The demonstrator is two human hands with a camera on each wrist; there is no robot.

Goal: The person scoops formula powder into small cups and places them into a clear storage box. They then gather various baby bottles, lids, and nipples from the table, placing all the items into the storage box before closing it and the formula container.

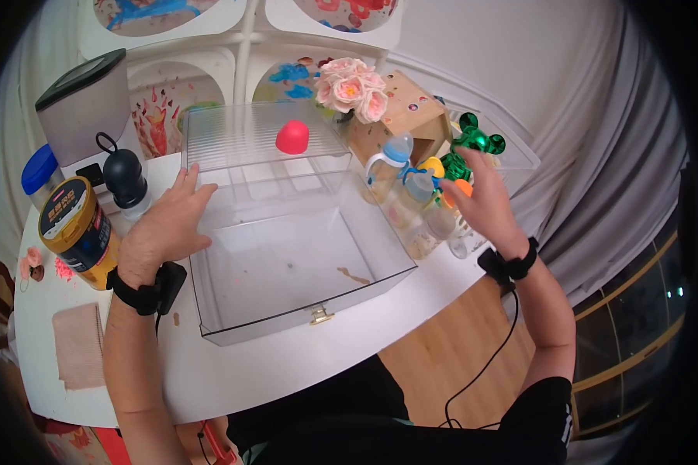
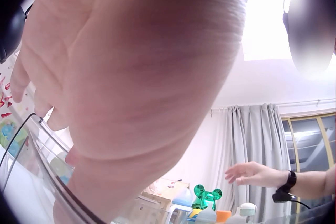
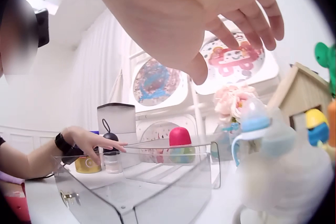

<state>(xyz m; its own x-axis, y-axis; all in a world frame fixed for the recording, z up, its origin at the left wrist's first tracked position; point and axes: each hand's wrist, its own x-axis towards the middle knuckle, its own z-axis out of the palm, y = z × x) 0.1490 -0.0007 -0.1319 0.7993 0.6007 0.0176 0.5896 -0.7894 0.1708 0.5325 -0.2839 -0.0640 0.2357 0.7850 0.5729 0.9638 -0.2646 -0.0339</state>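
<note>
A clear plastic box (image 1: 248, 329) with a gold latch (image 1: 321, 314) on its front stands on the white table, its ribbed lid (image 1: 233, 139) swung back. My left hand (image 1: 167, 225) lies over the box's left rim, fingers spread and thumb along the inside. To the right, my right hand (image 1: 485, 200) is raised above a group of baby bottles, its fingers loosely extended and holding nothing. Among them are a bottle with blue handles (image 1: 389, 164) and another with a pale blue top (image 1: 420, 188). A pink-red dome cap (image 1: 293, 137) shows at the lid.
On the left stand a yellow-and-black tub (image 1: 77, 229), a dark bottle with a loop (image 1: 124, 178) and a tall lidded container (image 1: 85, 108). A folded cloth (image 1: 78, 346) lies nearer. Behind the bottles are a wooden house (image 1: 405, 105), pink flowers (image 1: 350, 85) and a green bear figure (image 1: 477, 139).
</note>
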